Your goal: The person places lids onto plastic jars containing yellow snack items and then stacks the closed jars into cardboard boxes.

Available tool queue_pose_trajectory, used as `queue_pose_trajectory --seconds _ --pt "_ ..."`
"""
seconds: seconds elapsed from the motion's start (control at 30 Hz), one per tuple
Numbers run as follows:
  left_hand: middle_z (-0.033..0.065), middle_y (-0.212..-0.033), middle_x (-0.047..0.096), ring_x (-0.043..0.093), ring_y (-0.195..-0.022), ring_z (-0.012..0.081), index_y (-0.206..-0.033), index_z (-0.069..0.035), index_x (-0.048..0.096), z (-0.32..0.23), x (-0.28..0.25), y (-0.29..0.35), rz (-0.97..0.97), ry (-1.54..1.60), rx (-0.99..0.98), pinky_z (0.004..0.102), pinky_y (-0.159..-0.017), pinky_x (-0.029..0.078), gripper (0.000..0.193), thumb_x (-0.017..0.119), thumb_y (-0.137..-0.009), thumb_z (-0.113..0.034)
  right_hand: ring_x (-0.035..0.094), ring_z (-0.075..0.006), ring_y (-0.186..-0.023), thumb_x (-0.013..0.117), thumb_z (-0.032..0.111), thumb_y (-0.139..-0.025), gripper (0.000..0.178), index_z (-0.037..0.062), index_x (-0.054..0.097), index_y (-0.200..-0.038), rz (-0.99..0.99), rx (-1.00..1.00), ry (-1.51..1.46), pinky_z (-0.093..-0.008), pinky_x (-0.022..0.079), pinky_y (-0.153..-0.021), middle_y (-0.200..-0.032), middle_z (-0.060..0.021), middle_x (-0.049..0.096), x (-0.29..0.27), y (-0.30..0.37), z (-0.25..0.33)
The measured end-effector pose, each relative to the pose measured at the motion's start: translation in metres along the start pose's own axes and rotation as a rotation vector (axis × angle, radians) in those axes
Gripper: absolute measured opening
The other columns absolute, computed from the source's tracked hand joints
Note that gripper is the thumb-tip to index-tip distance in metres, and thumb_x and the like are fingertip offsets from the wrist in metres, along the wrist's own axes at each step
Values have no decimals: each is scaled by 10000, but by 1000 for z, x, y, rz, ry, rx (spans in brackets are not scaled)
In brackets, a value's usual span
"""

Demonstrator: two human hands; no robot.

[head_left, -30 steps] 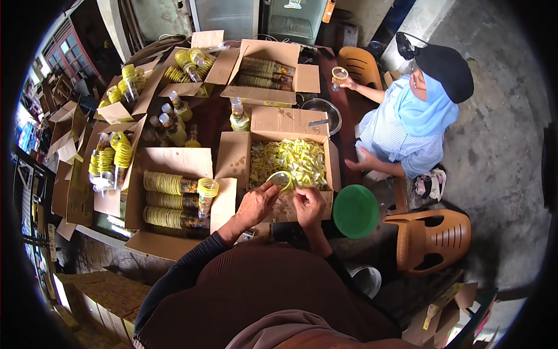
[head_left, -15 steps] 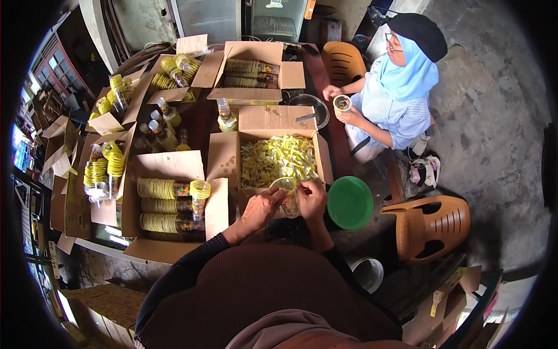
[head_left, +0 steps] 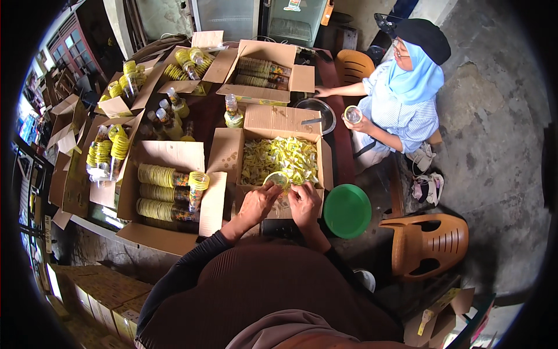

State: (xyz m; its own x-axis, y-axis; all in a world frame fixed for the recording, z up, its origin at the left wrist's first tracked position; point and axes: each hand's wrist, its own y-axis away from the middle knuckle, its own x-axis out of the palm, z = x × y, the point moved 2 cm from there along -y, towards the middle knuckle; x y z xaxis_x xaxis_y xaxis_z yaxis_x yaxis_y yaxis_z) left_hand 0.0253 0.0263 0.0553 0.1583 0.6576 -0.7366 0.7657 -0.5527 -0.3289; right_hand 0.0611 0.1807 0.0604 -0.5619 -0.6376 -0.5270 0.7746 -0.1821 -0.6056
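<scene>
Over the near edge of an open carton [head_left: 232,152], my left hand [head_left: 260,205] grips a clear plastic cup [head_left: 278,178] with a yellowish rim, its mouth facing up. Close to the cup's right side is my right hand [head_left: 306,205], its fingers pinched together; what they hold, if anything, is hidden. Just beyond both hands, many small yellow-and-white sachets [head_left: 285,154] fill the carton. A second carton [head_left: 168,152] at the left holds stacked yellow-rimmed cups [head_left: 156,174] lying on their sides, with a short upright stack [head_left: 198,189] at its right end.
A green round lid or basin [head_left: 347,210] lies right of my hands, an orange plastic chair [head_left: 430,244] beyond it. Across the table's right corner a co-worker [head_left: 401,116] holds a clear cup [head_left: 353,114]. More cartons of cups [head_left: 261,72] stand behind, near a dark bowl [head_left: 326,113].
My hands and the cup have shifted slightly left, further over the sachets, and my right fingers have drawn together. The co-worker's one hand has reached out onto the table; their cup has tilted.
</scene>
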Motion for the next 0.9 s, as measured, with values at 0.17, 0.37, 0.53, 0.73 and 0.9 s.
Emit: queue_pose_trajectory --seconds 0.17,0.37,0.53,0.73,0.9 --pt "125 -968 593 631 -814 341 -1051 -68 603 -16 13 8 -11 1 -29 423 -658 520 182 594 -874 -110 638 -256 -682 699 -15 -744 119 -9 651 -853 63 209 -199 -330 496 -597 -782 -124 630 6 -3 -48" --pt "151 -996 555 606 -864 349 -949 -30 594 -8 -4 5 -250 28 4 418 -707 523 240 727 -750 -50 658 -226 -688 697 4 -776 108 -3 658 -877 272 288 -263 -299 507 -606 -798 -126 650 18 8 -87" --pt "153 -1128 497 605 -900 345 -938 -26 575 1 -6 17 -267 25 -135 419 -737 538 332 792 -697 -95 660 -271 -732 677 59 -790 106 39 666 -894 506 168 -104 -347 514 -653 -832 -130 664 65 43 -128" --pt "250 -1273 419 526 -1086 410 -1264 9 437 -10 -20 19 -497 53 -122 437 -939 465 726 811 -652 -103 668 -255 -705 728 71 -749 174 10 609 -861 704 171 -204 -335 510 -640 -768 -118 674 90 48 -124" --pt "152 -1106 583 524 -1009 341 -1191 34 517 6 -13 29 -414 -68 -199 400 -847 407 674 817 -622 -169 633 -306 -713 758 142 -730 216 46 587 -821 555 -52 106 -379 495 -638 -788 -108 657 82 40 -115"
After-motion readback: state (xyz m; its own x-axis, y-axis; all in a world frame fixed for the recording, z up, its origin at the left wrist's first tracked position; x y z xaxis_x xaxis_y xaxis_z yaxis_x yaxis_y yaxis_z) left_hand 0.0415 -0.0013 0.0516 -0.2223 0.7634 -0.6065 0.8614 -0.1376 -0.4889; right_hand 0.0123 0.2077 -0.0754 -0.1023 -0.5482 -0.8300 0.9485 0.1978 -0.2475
